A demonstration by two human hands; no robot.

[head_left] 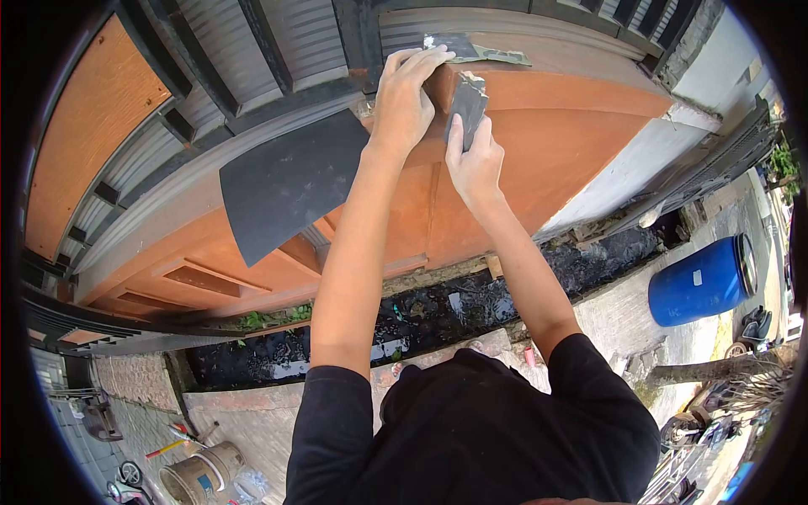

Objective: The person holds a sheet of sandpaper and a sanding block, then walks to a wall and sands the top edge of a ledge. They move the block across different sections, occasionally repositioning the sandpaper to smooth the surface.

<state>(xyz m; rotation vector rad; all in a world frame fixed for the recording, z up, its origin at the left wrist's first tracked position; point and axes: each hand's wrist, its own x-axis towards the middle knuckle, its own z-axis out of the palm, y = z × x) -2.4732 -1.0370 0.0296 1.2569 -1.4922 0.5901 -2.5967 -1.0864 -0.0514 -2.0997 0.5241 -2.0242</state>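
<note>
My right hand (475,165) grips a small dark grey piece (468,103) that looks like folded sandpaper. Its upper end is ragged and pale, and it is held upright against the orange-brown wall face (539,126). Just to the left, my left hand (402,105) reaches over the corner of the ledge, fingers stretched out. Its fingertips touch a flat dark scrap (484,52) with a greenish edge lying on top; the thumb is hidden. A large black sheet (290,187), also like sandpaper, hangs over the ledge left of my left forearm.
Dark metal bars (261,42) rise behind the ledge. Below the wall runs a ditch of dark water (429,313). A blue barrel (699,282) lies on the paving at right, and a tan bucket (195,478) sits at lower left.
</note>
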